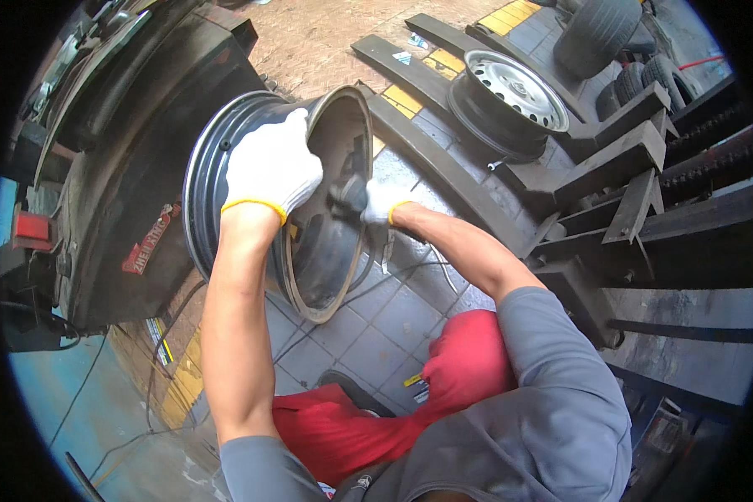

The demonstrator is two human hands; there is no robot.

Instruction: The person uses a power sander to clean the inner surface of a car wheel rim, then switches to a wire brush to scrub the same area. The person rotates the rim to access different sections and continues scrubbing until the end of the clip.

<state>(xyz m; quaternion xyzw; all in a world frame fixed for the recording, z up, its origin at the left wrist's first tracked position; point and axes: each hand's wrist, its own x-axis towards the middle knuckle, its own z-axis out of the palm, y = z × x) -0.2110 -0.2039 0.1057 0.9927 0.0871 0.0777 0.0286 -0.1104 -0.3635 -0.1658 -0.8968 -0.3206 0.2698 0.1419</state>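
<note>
A black steel wheel rim [205, 188] stands on edge on the tiled floor, its dusty open side turned to the right. My left hand [274, 163], in a white knit glove with a yellow cuff, is closed over the upper part of the rim's barrel. My right hand [382, 201], gloved the same way, grips a dark hand-held tool [349, 197] at the rim's opening. That tool is blurred and looks like a corded grinder. Its working end lies against or close to the rim's inner wall; contact cannot be made out.
A second steel wheel [514, 92] lies tilted among dark metal beams [452, 176] at the right. Several tires [598, 38] stand at the far right. A large dark machine [151, 167] rises on the left. Cables [368, 289] cross the tiles near my red-trousered knees [473, 356].
</note>
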